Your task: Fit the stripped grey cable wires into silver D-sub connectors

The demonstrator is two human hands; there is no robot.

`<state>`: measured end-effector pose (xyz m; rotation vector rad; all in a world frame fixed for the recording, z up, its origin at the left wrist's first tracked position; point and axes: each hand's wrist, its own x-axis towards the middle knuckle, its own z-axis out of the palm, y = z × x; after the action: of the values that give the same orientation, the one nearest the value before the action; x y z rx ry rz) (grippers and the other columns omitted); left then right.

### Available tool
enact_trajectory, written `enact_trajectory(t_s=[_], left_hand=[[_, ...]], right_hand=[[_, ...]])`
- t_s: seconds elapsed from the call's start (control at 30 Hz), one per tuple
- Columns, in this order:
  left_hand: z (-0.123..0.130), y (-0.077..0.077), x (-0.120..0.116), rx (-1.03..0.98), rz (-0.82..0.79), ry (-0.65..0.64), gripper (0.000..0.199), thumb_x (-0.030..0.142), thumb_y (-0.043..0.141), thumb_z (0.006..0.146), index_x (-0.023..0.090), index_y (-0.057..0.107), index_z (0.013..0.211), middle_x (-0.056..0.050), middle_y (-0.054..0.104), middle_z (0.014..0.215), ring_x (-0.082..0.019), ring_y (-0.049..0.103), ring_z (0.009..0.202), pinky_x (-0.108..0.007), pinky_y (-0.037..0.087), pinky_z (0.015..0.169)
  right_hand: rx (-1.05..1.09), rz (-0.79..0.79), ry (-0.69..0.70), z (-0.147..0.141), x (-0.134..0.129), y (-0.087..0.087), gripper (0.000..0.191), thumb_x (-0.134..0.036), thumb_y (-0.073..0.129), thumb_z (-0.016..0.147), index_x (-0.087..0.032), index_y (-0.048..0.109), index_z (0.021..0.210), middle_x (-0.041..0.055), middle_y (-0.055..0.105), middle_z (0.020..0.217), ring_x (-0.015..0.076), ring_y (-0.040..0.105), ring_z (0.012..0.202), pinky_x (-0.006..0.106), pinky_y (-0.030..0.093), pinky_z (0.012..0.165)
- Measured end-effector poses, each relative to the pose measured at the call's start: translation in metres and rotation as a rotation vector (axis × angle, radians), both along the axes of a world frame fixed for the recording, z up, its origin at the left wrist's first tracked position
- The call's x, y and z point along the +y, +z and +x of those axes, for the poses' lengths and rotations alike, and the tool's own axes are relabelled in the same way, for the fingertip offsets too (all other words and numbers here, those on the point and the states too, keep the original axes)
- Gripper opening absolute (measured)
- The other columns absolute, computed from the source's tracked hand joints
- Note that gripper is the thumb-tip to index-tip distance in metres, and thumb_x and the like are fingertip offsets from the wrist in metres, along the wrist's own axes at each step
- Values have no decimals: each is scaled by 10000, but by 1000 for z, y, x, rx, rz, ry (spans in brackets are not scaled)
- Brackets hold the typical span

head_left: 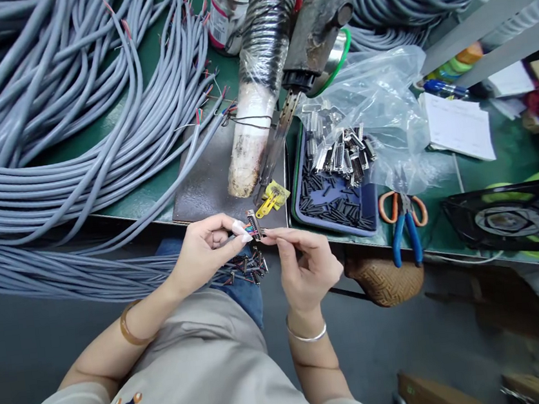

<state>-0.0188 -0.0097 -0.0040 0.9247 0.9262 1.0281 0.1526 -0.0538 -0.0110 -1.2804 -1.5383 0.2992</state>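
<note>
My left hand [209, 244] pinches a multi-pin connector [254, 225] by its coloured wires, with white coverings on the fingertips. Beside the connector, my right hand [308, 262] has its thumb and index finger pressed together; whatever is between them is too small to make out. Just beyond both hands, a yellow clip [270, 203] sits at the end of a soldering iron [283, 129]. Below the left hand hang several wired connectors [252, 267] on grey cables [146, 273].
Bundled grey cables [75, 166] cover the left side. A flexible duct [257, 93] reaches down over a dark plate [213, 182]. To the right are a blue tray [294, 205] of black tubes and connectors, a plastic bag [389, 97], orange-and-blue pliers [405, 229] and a fan [514, 216].
</note>
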Motion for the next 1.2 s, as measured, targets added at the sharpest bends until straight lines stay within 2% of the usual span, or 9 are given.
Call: enact_trajectory(t_s=[0.13,0.27,0.43,0.6,0.7,0.8,0.93,1.07,1.2], left_hand=[[1,-2,1,17,4,7,255,288,893,712,125,699,728,-62,753,793,-65,592,572,-157,458,493],[2,-2,3,14,10,15,240,249,901,686,127,697,714,-65,755,798,-83,639,630,-166,510,563],[3,1,4,-39,2,-9,273,297,874,750,133,656,743,-18,705,721,-21,484,459,-142,387,423],[2,1,4,-31,-71,17,377,388,889,739,151,596,747,9,645,643,-17,421,403,-142,323,367],[2,-2,5,-28,-88,37,385,399,893,729,158,593,737,32,592,583,-21,408,388,-140,309,354],[3,-4,7,-37,-84,55,383,403,888,733,157,595,728,-1,660,645,-11,400,378,-141,300,342],[5,-5,9,-34,-73,55,372,405,882,744,155,605,736,-6,675,669,-12,407,382,-144,303,340],[9,-4,10,-16,6,95,333,377,864,763,153,619,742,-13,686,754,-18,449,440,-148,333,370],[15,0,12,59,124,170,242,294,831,781,157,633,762,-9,681,802,-29,497,508,-154,396,442]], right_hand=[[-16,-61,9,1,0,3,250,-145,648,975,-270,688,1187,2,827,965,159,809,790,301,678,778],[-14,-35,35,2,4,7,175,-118,667,951,-264,708,1037,1,821,945,173,809,886,316,673,828],[-22,-30,150,-1,8,7,134,-120,674,944,-246,666,989,19,821,988,166,802,868,305,667,776],[180,119,-117,-3,9,0,36,-244,634,992,-251,607,1015,-43,724,740,105,642,465,233,531,435],[268,266,-196,-1,10,-1,141,-302,652,984,-259,603,1110,-94,606,603,91,518,372,239,479,400],[206,171,-153,0,11,-3,208,-225,608,1005,-263,583,1208,-49,748,754,123,693,527,283,624,566],[62,14,-33,-2,12,-10,153,-153,650,966,-247,631,1086,24,819,990,186,811,896,350,689,808],[-16,13,53,-5,18,-16,135,-131,665,938,-246,625,998,62,809,1113,193,795,1019,347,680,849],[-34,59,24,-8,24,-15,156,-106,657,923,-247,602,962,61,816,1115,182,804,970,327,683,819]])
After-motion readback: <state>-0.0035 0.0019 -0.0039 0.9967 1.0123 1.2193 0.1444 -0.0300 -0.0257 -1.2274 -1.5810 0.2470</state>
